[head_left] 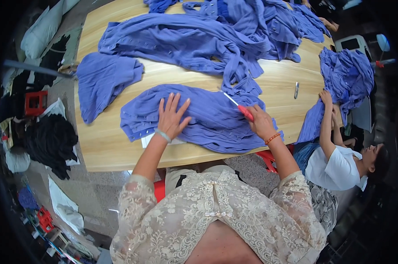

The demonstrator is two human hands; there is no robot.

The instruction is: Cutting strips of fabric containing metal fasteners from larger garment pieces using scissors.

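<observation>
A blue-violet buttoned garment lies on the wooden table in front of me. My left hand rests flat on its left part, fingers spread. In my right hand is a red-handled tool with a slim silver shaft or blade, its tip pointing up and left over the cloth. Whether it is a pair of scissors or another tool, I cannot tell. White paper shows from under the garment's near edge. Buttons run along the garment's left end.
More blue-violet garments are heaped across the far side, and one piece hangs over the left edge. A small metal tool lies at the right. Another person handles a garment there. Red stools and black cloth are on the floor.
</observation>
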